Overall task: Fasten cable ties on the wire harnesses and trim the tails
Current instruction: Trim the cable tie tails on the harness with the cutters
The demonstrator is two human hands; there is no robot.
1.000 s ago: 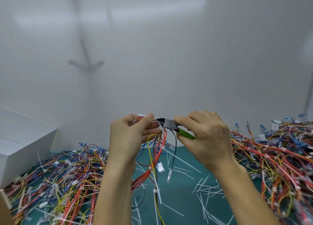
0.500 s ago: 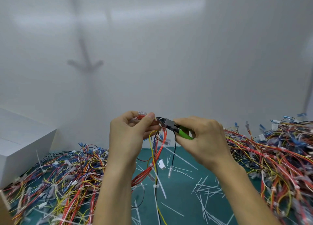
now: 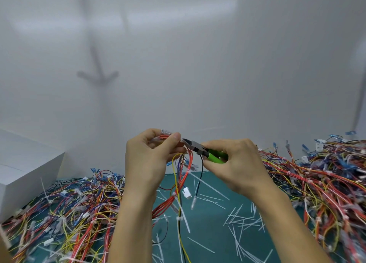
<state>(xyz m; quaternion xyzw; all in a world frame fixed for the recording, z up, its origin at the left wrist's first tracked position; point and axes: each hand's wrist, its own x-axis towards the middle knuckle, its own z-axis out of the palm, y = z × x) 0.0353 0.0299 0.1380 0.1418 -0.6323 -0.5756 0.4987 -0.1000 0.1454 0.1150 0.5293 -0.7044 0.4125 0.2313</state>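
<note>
My left hand [image 3: 150, 159] holds up the top of a wire harness [image 3: 185, 171], thumb and fingers pinching the red wires and clear connectors. The harness hangs down over the green mat, with white cable ties along it and a white connector [image 3: 187, 192] dangling. My right hand [image 3: 235, 163] grips green-handled flush cutters [image 3: 206, 152]. Their dark jaws point left and touch the harness right by my left thumb. Whether a tie tail sits between the jaws is hidden.
A heap of tied harnesses [image 3: 320, 179] fills the right side, another heap [image 3: 63, 213] the left. Cut white tie tails [image 3: 241, 221] litter the green mat [image 3: 213, 243]. A white box [image 3: 25, 169] stands at the left against a white wall.
Both hands have sunk slightly and drawn closer together. The cutter jaws stay at the harness by my left thumb, and my right hand has curled tighter round the green handles.
</note>
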